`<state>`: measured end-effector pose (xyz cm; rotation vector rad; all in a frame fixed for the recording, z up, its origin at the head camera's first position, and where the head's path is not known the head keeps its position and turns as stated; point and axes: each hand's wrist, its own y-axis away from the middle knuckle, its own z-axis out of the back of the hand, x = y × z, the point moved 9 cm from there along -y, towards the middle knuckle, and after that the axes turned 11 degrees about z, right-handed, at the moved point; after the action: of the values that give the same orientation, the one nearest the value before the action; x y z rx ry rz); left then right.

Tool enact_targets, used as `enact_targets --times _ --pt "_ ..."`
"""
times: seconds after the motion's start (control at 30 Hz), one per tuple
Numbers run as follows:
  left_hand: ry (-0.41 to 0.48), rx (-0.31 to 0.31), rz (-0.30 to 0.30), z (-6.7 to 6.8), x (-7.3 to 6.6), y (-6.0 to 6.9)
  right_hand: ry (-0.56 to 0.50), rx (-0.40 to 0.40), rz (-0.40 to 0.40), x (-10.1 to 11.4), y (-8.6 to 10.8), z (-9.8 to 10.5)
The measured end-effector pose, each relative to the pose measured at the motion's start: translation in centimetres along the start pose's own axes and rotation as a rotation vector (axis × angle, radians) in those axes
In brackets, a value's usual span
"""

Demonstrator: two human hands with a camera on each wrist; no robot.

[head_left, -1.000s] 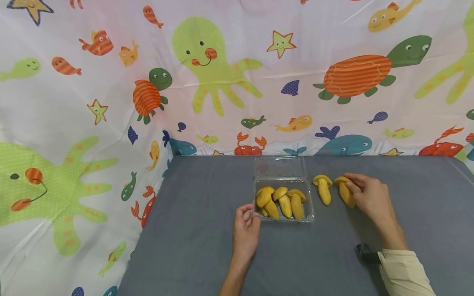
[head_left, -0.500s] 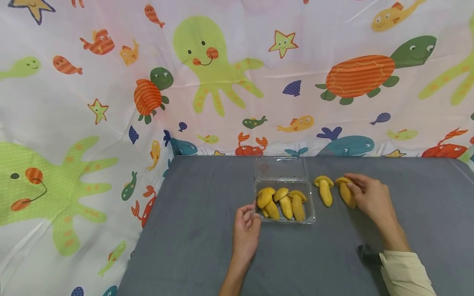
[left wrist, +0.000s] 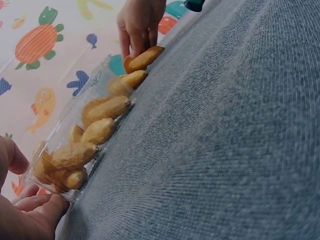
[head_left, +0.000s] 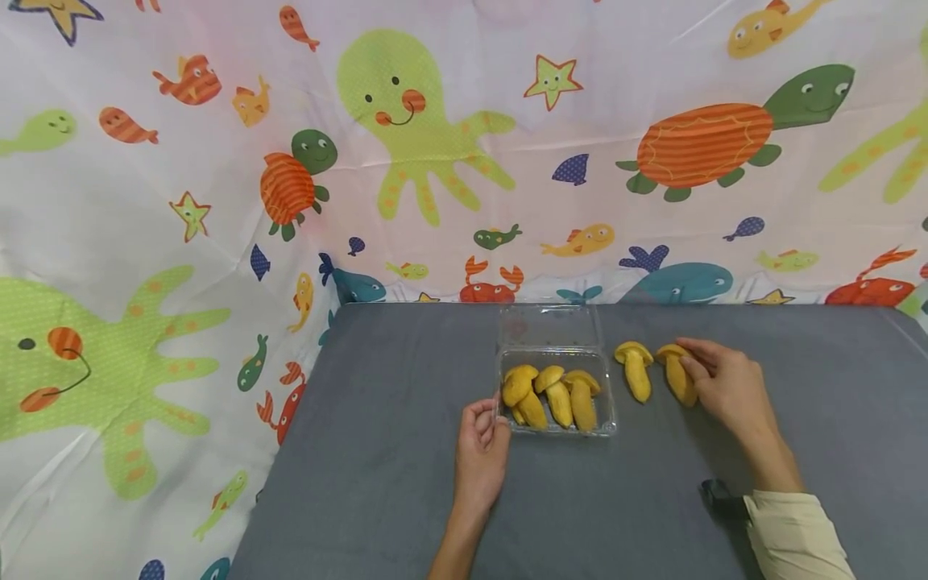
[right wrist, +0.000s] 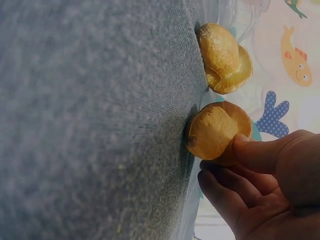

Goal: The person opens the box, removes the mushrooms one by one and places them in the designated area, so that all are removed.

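An open clear plastic clamshell box [head_left: 607, 419] lies on the grey cloth with several yellow-brown mushrooms [head_left: 558, 401] in its base. My left hand [head_left: 482, 451] holds the box's left side, fingers and thumb at its near left corner. Outside the box, to its right, one mushroom [head_left: 635, 372] lies with its stem toward me. Farther right, my right hand [head_left: 731, 393] pinches another mushroom [head_left: 676, 375] that is on or just above the cloth. In the right wrist view the thumb presses this mushroom [right wrist: 212, 132] and the fingers sit on its other side.
The box's lid [head_left: 548, 326] is folded back toward the rear. A curtain [head_left: 449, 258] printed with sea animals hangs along the back and left edges of the grey cloth [head_left: 377, 451]. Near the right sleeve [head_left: 793, 532] a dark wrist device [head_left: 721, 499] sticks out.
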<state>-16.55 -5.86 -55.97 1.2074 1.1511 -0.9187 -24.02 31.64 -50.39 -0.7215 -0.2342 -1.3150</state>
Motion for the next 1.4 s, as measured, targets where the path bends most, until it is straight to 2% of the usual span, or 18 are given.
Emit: enact_targets --times 0.1,0.27,0.6,0.77,0.97,1.23,1.4 --pt "0.000 0.000 -0.018 0.1 0.0 0.0 0.005 0.009 -0.009 0.0 0.0 -0.1" --pt "-0.011 -0.008 -0.001 0.2 0.1 0.0 0.006 0.015 -0.025 -0.2 0.2 -0.2" --pt "0.014 0.001 -0.019 0.2 -0.2 -0.1 -0.003 -0.011 -0.026 0.0 0.4 0.1" --pt "0.015 0.014 -0.005 0.0 -0.2 -0.2 0.002 -0.031 -0.048 -0.1 0.6 0.8" --pt "0.009 0.004 -0.018 -0.1 -0.4 -0.3 -0.008 -0.036 -0.064 0.2 0.6 0.9" --pt "0.020 0.008 -0.014 -0.1 -0.2 -0.2 -0.004 -0.044 -0.042 1.0 0.7 1.2" --pt "0.015 0.003 -0.022 -0.2 -0.1 -0.2 -0.043 -0.106 -0.003 2.3 0.6 1.8"
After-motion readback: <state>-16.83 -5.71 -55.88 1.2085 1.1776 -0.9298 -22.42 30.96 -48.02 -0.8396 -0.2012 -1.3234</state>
